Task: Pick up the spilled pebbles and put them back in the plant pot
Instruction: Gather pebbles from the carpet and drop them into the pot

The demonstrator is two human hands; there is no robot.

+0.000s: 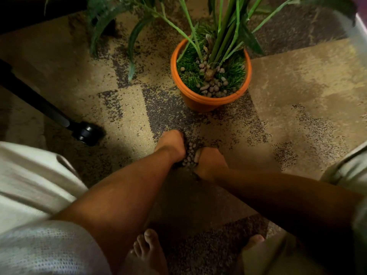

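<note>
Head view, left hand (pixel 172 144) and right hand (pixel 210 162) cupped edge-down on the carpet (pixel 127 108), fingers curled round a heap of spilled pebbles (pixel 190 155) between them, orange plant pot (pixel 200 102) just beyond, more pebbles inside, chair caster (pixel 87 133) at left

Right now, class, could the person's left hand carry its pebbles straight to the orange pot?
Probably yes. The left hand cups the spilled pebbles together with the right hand, and only bare carpet lies between them and the orange pot. The plant stems leave the pot's near side open.
</note>
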